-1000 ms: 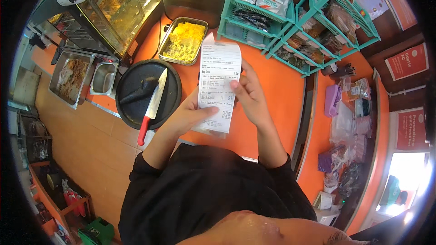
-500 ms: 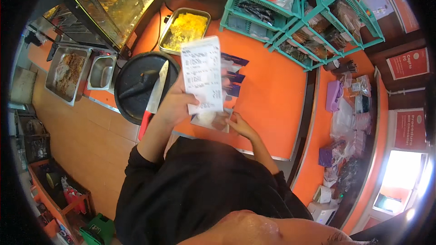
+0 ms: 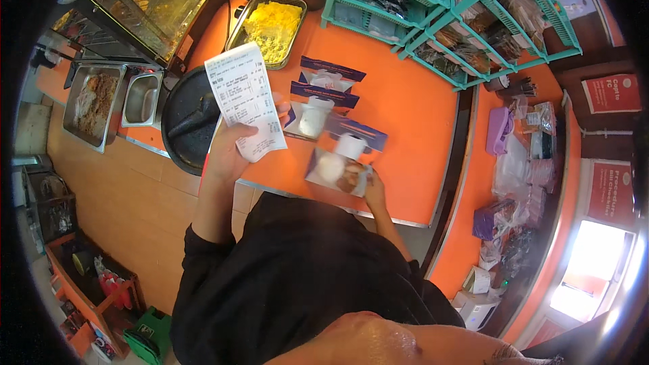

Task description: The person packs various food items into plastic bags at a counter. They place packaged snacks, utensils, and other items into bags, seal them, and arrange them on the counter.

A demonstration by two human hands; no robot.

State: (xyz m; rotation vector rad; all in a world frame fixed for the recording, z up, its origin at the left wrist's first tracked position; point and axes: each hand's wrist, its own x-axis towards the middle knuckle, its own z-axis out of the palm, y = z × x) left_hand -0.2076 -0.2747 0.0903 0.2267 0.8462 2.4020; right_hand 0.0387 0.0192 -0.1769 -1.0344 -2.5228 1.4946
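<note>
I see the wide orange countertop carrying three open food boxes with dark blue lids. My left hand pinches the long white paper receipt upright above the counter's near edge. My right hand touches the nearest open box, fingers curled at its corner. I judge I am checking the order; next comes matching boxes to the slip.

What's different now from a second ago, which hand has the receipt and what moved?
The right hand let go of the receipt and dropped to the near food box on the orange counter. The left hand alone now holds the receipt, carried left over the black round pan, uncovering the row of open boxes. The yellow food tray and teal baskets stayed put.
</note>
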